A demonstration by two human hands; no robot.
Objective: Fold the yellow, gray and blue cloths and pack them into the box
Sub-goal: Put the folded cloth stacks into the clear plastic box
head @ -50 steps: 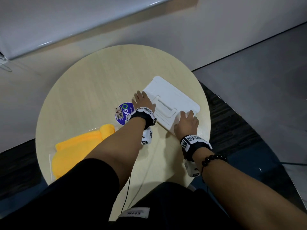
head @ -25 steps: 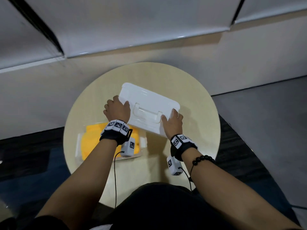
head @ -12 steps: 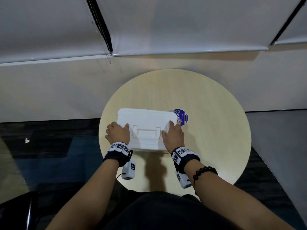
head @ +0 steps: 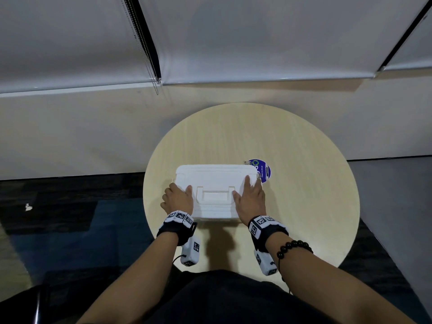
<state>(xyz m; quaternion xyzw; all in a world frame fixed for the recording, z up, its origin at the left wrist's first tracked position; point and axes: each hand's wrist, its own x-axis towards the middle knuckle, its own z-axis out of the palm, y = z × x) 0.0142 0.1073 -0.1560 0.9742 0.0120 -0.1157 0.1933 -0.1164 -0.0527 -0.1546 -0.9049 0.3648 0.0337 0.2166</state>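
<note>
the white lid (head: pixel 215 176), off to the side two seconds ago, now sits on the box (head: pixel 214 214). the one box stands on the near left of the one round table (head: pixel 304 206), long side going left to right, handle toward the person, with one blue sticker (head: pixel 264 170) at its far right corner. the left hand (head: pixel 177 199) curls round the lid's left edge, and the right hand (head: pixel 252 199) lies flat on top.

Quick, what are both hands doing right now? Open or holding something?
Left hand: fingers curled over the left edge of the box lid, gripping it.
Right hand: open, straight fingers pressing flat on the lid.
</note>
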